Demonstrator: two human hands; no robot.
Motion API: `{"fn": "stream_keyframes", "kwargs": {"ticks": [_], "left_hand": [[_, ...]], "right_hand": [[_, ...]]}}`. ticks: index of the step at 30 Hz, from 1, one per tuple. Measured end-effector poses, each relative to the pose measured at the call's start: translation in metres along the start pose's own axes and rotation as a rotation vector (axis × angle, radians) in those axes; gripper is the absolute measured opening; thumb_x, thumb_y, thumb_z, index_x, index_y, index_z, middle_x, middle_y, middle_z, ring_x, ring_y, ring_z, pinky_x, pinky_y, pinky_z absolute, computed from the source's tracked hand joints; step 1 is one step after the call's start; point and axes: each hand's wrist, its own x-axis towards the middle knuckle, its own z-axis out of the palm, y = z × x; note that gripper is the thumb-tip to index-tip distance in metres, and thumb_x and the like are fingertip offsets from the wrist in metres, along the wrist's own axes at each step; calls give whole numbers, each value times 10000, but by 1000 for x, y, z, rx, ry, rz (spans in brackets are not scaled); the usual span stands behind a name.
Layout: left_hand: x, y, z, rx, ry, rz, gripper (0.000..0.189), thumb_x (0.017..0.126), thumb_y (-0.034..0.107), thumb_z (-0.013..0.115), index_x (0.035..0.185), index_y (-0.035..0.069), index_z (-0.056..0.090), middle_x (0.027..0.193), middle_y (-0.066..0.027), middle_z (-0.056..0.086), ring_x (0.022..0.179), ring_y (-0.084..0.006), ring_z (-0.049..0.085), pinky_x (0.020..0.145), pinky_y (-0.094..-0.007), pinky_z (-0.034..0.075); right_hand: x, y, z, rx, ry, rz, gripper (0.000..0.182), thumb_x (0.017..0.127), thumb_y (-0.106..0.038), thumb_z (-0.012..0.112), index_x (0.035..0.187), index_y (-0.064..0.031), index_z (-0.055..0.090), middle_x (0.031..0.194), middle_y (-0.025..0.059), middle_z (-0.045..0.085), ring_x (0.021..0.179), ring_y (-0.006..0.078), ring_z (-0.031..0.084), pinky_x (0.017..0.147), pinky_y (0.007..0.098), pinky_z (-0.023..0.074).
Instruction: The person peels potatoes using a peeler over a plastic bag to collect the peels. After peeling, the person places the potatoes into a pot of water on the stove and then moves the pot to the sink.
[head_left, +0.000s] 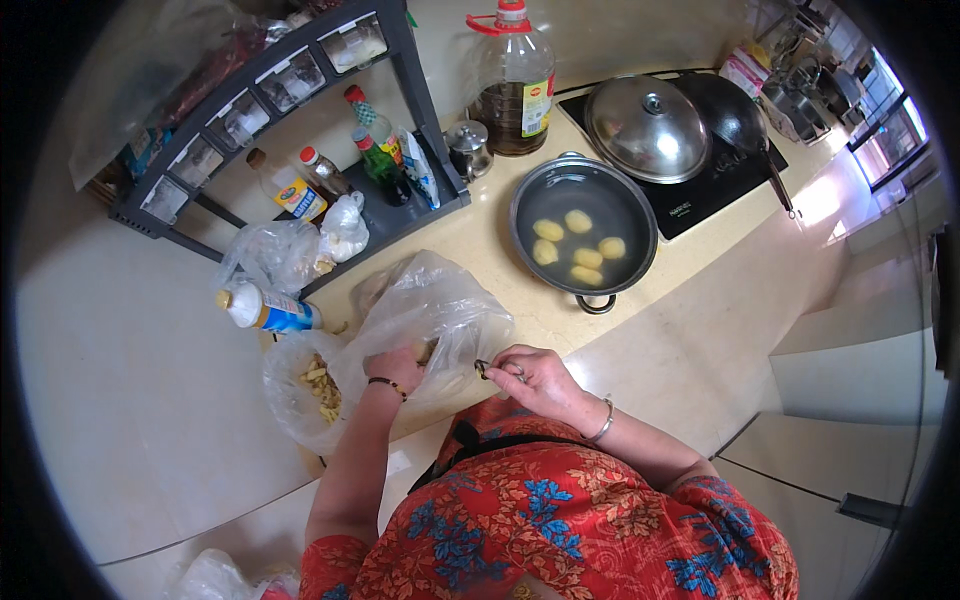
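My left hand (396, 367) reaches into a clear plastic bag (450, 300) on the counter's front part. Its fingers are partly hidden by the film, and a brownish potato (426, 351) shows beside them. I cannot tell whether they grip it. In my right hand (544, 382) is a small metal peeler (481, 368), its head pointing left, just right of the bag. Another clear bag (289, 375), left of my left forearm, holds peelings (321, 386). Several peeled potatoes (587, 259) lie in water in a two-handled metal pan (517, 232).
A dark rack (442, 196) with seasoning bottles (382, 169) stands at the back left. A blue-and-white bottle (281, 311) lies by the peelings bag. Behind the pan are an oil jug (514, 97) and a lidded metal pot (469, 146). A domed lid (649, 127) and wok (720, 112) rest on the cooktop (690, 199).
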Motion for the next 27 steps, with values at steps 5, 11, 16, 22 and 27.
{"fn": "stream_keyframes", "kwargs": {"ticks": [5,11,16,22,27], "left_hand": [[-5,-10,21,-114,309,53,579,689,385,677,1146,75,505,1151,-160,559,1030,-301,558,873,-426,440],[-15,11,-2,-35,138,-32,429,733,386,628,1045,94,596,1063,-132,610,966,-283,585,829,-429,448],[27,8,30,138,210,-48,292,824,345,538,1017,144,625,889,-116,661,853,-279,634,728,-403,483],[18,21,24,168,297,-10,273,854,265,471,1078,161,586,1063,-135,615,991,-263,595,776,-386,470],[26,11,33,181,223,34,326,827,276,480,1134,191,548,1031,-73,633,939,-256,614,747,-415,474]], "right_hand": [[7,5,7,-33,-33,-22,217,809,-125,623,653,20,579,753,125,616,626,276,598,569,332,476],[12,7,13,-47,-69,-30,215,808,-124,624,654,19,580,752,126,613,629,286,596,570,336,478],[14,7,15,-38,-94,-32,214,811,-117,622,655,23,577,744,127,608,625,284,595,568,334,477],[12,6,10,-61,-65,7,200,810,-113,623,676,29,582,744,133,609,619,278,594,567,329,477],[7,8,11,-42,-28,16,200,812,-113,631,679,27,581,734,137,610,622,266,597,563,316,472]]}}
